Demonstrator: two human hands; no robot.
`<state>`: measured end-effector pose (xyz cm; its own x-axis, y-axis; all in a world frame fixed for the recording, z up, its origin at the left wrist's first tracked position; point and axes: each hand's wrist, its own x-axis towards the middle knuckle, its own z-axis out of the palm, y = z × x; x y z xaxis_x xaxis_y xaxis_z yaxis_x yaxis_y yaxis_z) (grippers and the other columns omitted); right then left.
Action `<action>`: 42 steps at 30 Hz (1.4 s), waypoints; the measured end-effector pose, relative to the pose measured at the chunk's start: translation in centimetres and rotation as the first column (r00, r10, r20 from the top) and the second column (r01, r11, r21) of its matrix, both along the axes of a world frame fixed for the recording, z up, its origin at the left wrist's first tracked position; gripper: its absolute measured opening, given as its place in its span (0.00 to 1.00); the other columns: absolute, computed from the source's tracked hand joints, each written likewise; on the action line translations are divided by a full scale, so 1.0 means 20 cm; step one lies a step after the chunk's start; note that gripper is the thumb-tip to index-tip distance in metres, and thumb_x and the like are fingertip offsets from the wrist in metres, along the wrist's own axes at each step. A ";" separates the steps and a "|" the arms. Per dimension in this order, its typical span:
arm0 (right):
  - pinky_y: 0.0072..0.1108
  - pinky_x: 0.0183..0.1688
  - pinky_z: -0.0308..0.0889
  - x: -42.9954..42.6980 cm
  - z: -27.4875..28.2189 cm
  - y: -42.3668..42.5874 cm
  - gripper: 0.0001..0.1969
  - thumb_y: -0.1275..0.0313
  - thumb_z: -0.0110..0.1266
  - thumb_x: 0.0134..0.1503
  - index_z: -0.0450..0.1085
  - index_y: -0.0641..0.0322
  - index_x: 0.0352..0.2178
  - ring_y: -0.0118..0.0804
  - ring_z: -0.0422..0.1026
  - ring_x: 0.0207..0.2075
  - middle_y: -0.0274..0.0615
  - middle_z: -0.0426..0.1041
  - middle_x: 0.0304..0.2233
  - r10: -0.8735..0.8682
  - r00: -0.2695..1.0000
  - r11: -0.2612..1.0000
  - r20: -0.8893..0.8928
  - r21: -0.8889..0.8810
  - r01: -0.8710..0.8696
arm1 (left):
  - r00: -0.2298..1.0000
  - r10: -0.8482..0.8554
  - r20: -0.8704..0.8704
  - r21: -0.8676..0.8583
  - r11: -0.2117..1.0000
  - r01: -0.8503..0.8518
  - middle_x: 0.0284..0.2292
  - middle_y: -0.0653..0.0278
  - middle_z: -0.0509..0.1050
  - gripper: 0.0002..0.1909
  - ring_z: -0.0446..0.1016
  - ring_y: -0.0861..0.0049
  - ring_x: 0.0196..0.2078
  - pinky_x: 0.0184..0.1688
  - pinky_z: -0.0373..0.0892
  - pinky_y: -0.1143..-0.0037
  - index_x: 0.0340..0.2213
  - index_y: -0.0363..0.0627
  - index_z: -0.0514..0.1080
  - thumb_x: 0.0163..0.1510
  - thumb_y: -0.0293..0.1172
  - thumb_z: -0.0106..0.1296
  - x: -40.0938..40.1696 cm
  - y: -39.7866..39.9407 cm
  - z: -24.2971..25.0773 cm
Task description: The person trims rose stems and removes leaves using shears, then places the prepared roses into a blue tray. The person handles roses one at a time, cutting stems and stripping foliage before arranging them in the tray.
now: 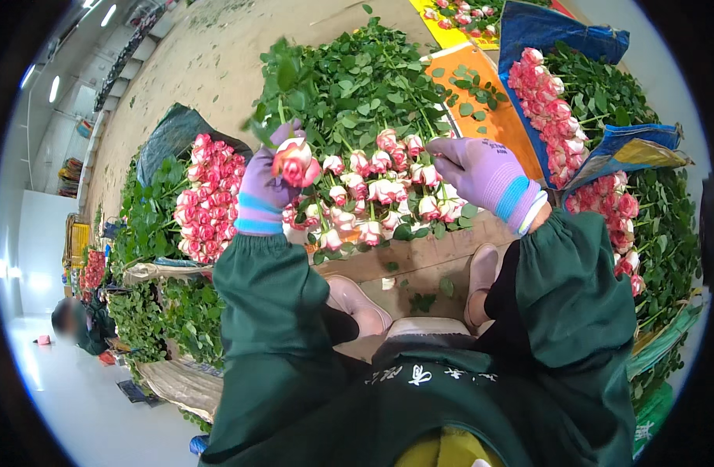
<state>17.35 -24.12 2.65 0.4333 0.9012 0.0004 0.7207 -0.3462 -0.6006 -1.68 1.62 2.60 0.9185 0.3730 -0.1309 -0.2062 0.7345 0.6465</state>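
Observation:
My left hand point(263, 178), in a purple knit glove with a blue-striped cuff, grips a single pink-and-white rose point(296, 162). Its bloom faces me, and its leafy stem points away, blurred. My right hand point(476, 169), gloved alike, is over the right side of a heap of loose roses point(357, 87); its fingertips are bunched close to the stems. Whether anything is pinched there, I cannot tell. The heap's blooms lie towards me, with the dense green foliage beyond them.
Left of me, bundled roses point(208, 201) lie against a dark wrap point(179, 137). On my right, more roses point(546, 111) rest in blue woven sheeting point(558, 26). Fallen leaves dot an orange sheet point(485, 111). A person point(85, 327) is at the far left. My pink boots point(357, 303) flank a low seat.

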 end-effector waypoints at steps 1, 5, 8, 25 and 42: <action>0.32 0.38 0.66 0.00 0.01 0.00 0.15 0.63 0.44 0.55 0.68 0.53 0.42 0.48 0.72 0.36 0.47 0.73 0.31 -0.011 1.000 1.000 0.016 0.020 0.010 | 0.984 0.116 -0.138 -0.015 0.993 -0.119 0.35 0.60 0.69 0.18 0.71 0.67 0.30 0.20 0.70 0.69 0.48 0.35 0.62 0.56 0.26 0.36 0.03 -0.01 0.01; 0.30 0.40 0.66 -0.03 -0.06 0.05 0.16 0.61 0.43 0.55 0.69 0.55 0.41 0.47 0.72 0.36 0.47 0.73 0.33 -0.005 0.980 0.993 -0.199 0.117 0.029 | 0.991 -0.052 0.124 0.074 0.996 0.043 0.27 0.63 0.67 0.17 0.68 0.78 0.26 0.23 0.70 0.78 0.46 0.35 0.61 0.57 0.30 0.41 -0.10 -0.31 0.26; 0.23 0.32 0.66 -0.07 0.05 0.11 0.21 0.55 0.44 0.55 0.69 0.62 0.39 0.34 0.71 0.28 0.41 0.74 0.30 0.039 0.752 0.988 -0.657 0.137 0.069 | 0.997 0.081 -0.011 0.062 0.995 -0.080 0.26 0.64 0.68 0.20 0.69 0.77 0.26 0.23 0.69 0.78 0.44 0.35 0.59 0.54 0.35 0.47 -0.08 -0.54 0.21; 0.15 0.21 0.65 -0.09 -0.06 0.23 0.16 0.64 0.52 0.51 0.72 0.71 0.30 0.23 0.65 0.17 0.36 0.70 0.21 -0.171 0.517 0.978 -0.839 -0.081 0.192 | 0.947 -0.205 -0.248 -0.016 0.978 0.208 0.29 0.67 0.71 0.19 0.70 0.80 0.31 0.30 0.69 0.81 0.43 0.39 0.66 0.52 0.37 0.52 0.09 -0.78 -0.11; 0.19 0.23 0.66 -0.08 -0.29 0.28 0.10 0.69 0.55 0.47 0.72 0.64 0.30 0.27 0.71 0.19 0.42 0.74 0.20 -0.101 0.730 0.992 -0.676 -0.016 0.123 | 0.816 -0.118 -0.566 0.258 0.914 0.312 0.33 0.69 0.71 0.17 0.70 0.86 0.30 0.30 0.65 0.88 0.41 0.45 0.65 0.52 0.40 0.50 -0.10 -1.00 -0.31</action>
<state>15.78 -18.55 -3.19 0.4273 0.8504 -0.3069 0.0801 -0.3737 -0.9241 -3.74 -18.31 -3.57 0.8017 0.2832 -0.5264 0.3760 0.4457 0.8124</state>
